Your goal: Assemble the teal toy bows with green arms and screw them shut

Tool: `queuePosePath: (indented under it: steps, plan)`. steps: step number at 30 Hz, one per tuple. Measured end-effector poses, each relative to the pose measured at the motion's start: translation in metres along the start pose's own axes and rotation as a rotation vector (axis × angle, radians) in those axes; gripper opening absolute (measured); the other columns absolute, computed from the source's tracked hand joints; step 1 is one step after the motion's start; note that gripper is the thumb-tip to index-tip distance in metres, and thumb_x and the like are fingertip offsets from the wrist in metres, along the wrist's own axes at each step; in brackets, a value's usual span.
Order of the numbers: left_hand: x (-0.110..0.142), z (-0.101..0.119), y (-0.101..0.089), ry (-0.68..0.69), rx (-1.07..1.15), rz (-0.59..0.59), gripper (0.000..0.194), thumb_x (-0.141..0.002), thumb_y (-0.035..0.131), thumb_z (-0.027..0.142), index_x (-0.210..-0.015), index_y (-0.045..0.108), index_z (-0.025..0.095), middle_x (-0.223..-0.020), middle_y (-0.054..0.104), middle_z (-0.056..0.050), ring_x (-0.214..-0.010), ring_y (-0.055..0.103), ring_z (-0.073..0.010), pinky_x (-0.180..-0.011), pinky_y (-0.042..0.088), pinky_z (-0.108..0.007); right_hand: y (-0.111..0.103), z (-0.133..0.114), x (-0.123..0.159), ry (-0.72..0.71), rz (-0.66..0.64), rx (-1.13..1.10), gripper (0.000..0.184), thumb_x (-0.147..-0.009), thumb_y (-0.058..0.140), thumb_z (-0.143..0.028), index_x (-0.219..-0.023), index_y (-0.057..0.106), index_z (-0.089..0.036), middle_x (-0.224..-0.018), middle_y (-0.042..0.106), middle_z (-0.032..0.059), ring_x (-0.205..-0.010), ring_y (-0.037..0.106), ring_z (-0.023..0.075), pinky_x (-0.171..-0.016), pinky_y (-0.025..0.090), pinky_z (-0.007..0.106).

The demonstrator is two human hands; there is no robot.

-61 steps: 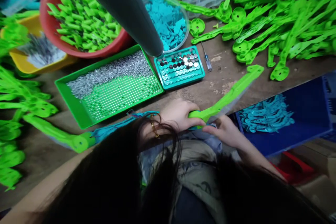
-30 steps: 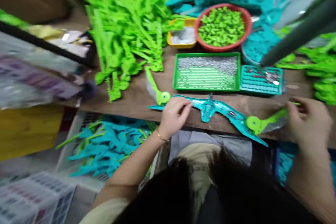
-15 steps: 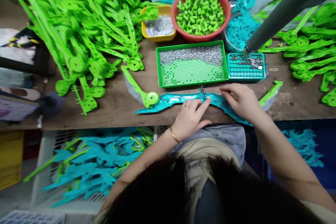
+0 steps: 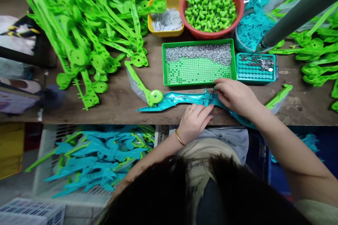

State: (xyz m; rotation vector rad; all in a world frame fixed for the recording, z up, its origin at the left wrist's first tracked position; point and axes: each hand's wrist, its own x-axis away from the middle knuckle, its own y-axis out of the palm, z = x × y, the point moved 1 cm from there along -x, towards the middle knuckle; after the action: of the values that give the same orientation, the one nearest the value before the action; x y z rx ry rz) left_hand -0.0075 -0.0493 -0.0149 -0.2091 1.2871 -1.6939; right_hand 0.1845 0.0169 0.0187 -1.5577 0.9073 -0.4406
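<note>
A long, curved blue plastic half-shell (image 4: pixel 182 99), shaped like a toy bow limb, lies hollow side up along the table's front edge. Thin red and dark wires run inside it. My left hand (image 4: pixel 194 119) has its fingers pressed together on the shell's near edge at the middle, holding it. Above the shell's right part, my right hand (image 4: pixel 236 96) is closed in a pinch by the red wire (image 4: pixel 213 92); its fingertips partly hide what they hold. A green arm with a round end (image 4: pixel 155 97) joins the shell's left end. Another green arm (image 4: pixel 280 97) lies off its right end.
Behind the shell stand a green tray of screws (image 4: pixel 199 82), a teal box of small metal discs (image 4: pixel 256 79), a red bowl of green pieces (image 4: pixel 211 34) and a yellow tub (image 4: pixel 166 33). Green parts (image 4: pixel 79 42) pile up left. A dark pole (image 4: pixel 293 14) slants in right.
My right hand has moved left along the shell, its fingertips now close to the wires near the middle. A loop of red wire shows beside my left fingertips. The whole view has shifted slightly.
</note>
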Motion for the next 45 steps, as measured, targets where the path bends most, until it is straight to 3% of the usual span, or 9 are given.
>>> queuePosePath:
  steps: [6, 12, 15, 19, 26, 29, 34, 40, 45]
  plan:
    - [0.008, -0.016, -0.017, -0.077, 0.003, 0.124, 0.033, -0.092, 0.061, 0.038, -0.114, 0.062, 0.014, -0.098, 0.067, -0.010, -0.091, 0.061, -0.0218, -0.083, 0.049, -0.036, -0.008, 0.006, 0.026, 0.028, 0.172, -0.068, 0.015, -0.090, 0.054, -0.018, -0.103, 0.061, -0.019, -0.108, 0.073, 0.0093, -0.096, 0.069, 0.0222, -0.081, 0.053, 0.035]
    - [0.000, -0.038, -0.028, -0.137, 0.001, 0.080, 0.019, -0.095, 0.054, 0.025, -0.106, 0.067, 0.016, -0.109, 0.067, -0.011, -0.105, 0.057, -0.0238, -0.094, 0.046, -0.042, 0.002, 0.010, 0.033, 0.333, 0.213, 0.001, 0.017, -0.090, 0.054, -0.023, -0.101, 0.066, -0.020, -0.093, 0.075, 0.0077, -0.082, 0.071, 0.0235, -0.072, 0.055, 0.036]
    - [-0.010, -0.027, -0.022, -0.076, 0.062, 0.058, 0.023, -0.095, 0.057, 0.033, -0.106, 0.067, 0.015, -0.108, 0.067, -0.010, -0.104, 0.058, -0.0235, -0.094, 0.045, -0.040, 0.004, 0.009, 0.030, 0.398, 0.266, -0.041, 0.018, -0.090, 0.054, -0.022, -0.102, 0.067, -0.021, -0.096, 0.075, 0.0069, -0.086, 0.071, 0.0226, -0.076, 0.056, 0.036]
    - [-0.025, -0.008, -0.009, -0.118, 0.121, 0.041, 0.051, -0.092, 0.054, 0.055, -0.116, 0.064, 0.010, -0.107, 0.067, -0.013, -0.099, 0.059, -0.0235, -0.089, 0.046, -0.037, 0.001, 0.007, 0.027, 0.381, 0.316, -0.169, 0.018, -0.090, 0.055, -0.020, -0.103, 0.067, -0.023, -0.099, 0.075, 0.0059, -0.091, 0.071, 0.0209, -0.080, 0.057, 0.034]
    - [-0.044, -0.006, 0.016, -0.213, 0.142, -0.036, 0.031, -0.101, 0.045, 0.035, -0.109, 0.070, 0.017, -0.087, 0.067, -0.006, -0.085, 0.056, -0.0196, -0.078, 0.043, -0.032, -0.004, 0.006, 0.035, 0.342, 0.388, -0.370, 0.015, -0.089, 0.059, -0.017, -0.101, 0.066, -0.024, -0.099, 0.074, 0.0032, -0.094, 0.071, 0.0185, -0.084, 0.057, 0.033]
    - [-0.048, -0.007, 0.023, -0.205, 0.155, -0.073, 0.028, -0.100, 0.047, 0.032, -0.107, 0.072, 0.020, -0.087, 0.066, -0.005, -0.085, 0.054, -0.0188, -0.078, 0.041, -0.031, -0.005, 0.006, 0.036, 0.360, 0.353, -0.439, 0.014, -0.089, 0.060, -0.018, -0.101, 0.066, -0.024, -0.100, 0.074, 0.0024, -0.094, 0.070, 0.0175, -0.085, 0.056, 0.032]
    - [-0.050, -0.006, 0.025, -0.179, 0.118, -0.133, 0.029, -0.100, 0.046, 0.030, -0.100, 0.074, 0.023, -0.086, 0.060, -0.005, -0.086, 0.050, -0.0196, -0.079, 0.039, -0.033, -0.004, 0.010, 0.027, 0.441, 0.259, -0.469, 0.007, -0.088, 0.063, -0.025, -0.094, 0.065, -0.024, -0.087, 0.073, 0.0009, -0.078, 0.068, 0.0153, -0.072, 0.055, 0.028]
    - [-0.051, -0.008, 0.024, -0.156, 0.020, -0.227, 0.033, -0.100, 0.041, 0.024, -0.097, 0.074, 0.024, -0.087, 0.055, -0.006, -0.086, 0.045, -0.0210, -0.077, 0.035, -0.034, -0.002, 0.016, 0.017, 0.220, -0.023, -0.415, 0.026, -0.093, 0.047, -0.019, -0.112, 0.065, -0.022, -0.109, 0.072, 0.0076, -0.096, 0.067, 0.0198, -0.083, 0.053, 0.036]
    - [-0.050, -0.008, 0.026, -0.153, -0.007, -0.241, 0.036, -0.101, 0.038, 0.023, -0.093, 0.073, 0.023, -0.085, 0.053, -0.006, -0.085, 0.044, -0.0207, -0.076, 0.034, -0.033, 0.008, 0.016, 0.018, 0.085, -0.067, -0.155, 0.028, -0.096, 0.047, -0.025, -0.114, 0.068, -0.022, -0.101, 0.073, 0.0089, -0.093, 0.065, 0.0221, -0.079, 0.045, 0.038]
